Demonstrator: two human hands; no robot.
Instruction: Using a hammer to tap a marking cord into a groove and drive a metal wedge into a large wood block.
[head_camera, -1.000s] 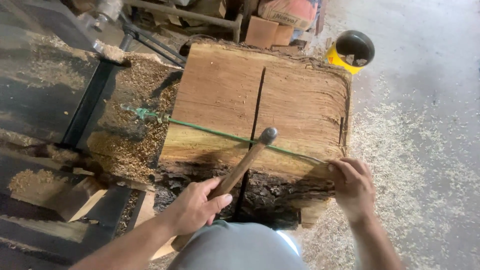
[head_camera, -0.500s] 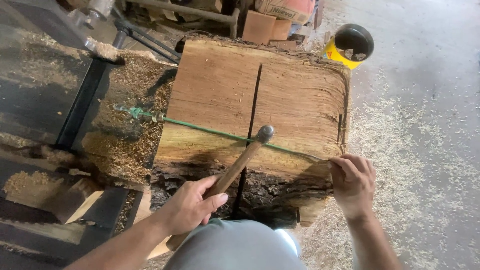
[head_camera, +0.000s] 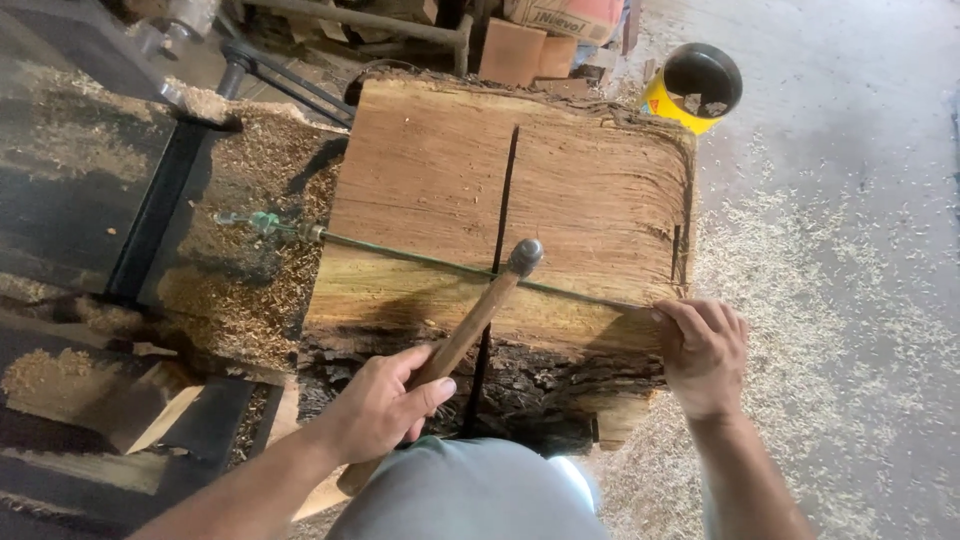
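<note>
Hammer (head_camera: 480, 310) steeper; yellow can (head_camera: 695, 88) beyond

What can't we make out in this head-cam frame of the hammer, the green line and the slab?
- Hammer: handle butt hidden by the left hand and the person's shirt.
- Green line: its near end is covered by the right hand; how it is held cannot be told.
- Wood slab: near lower edge hidden behind the shirt.
- Yellow bucket: contents too small to identify.
</note>
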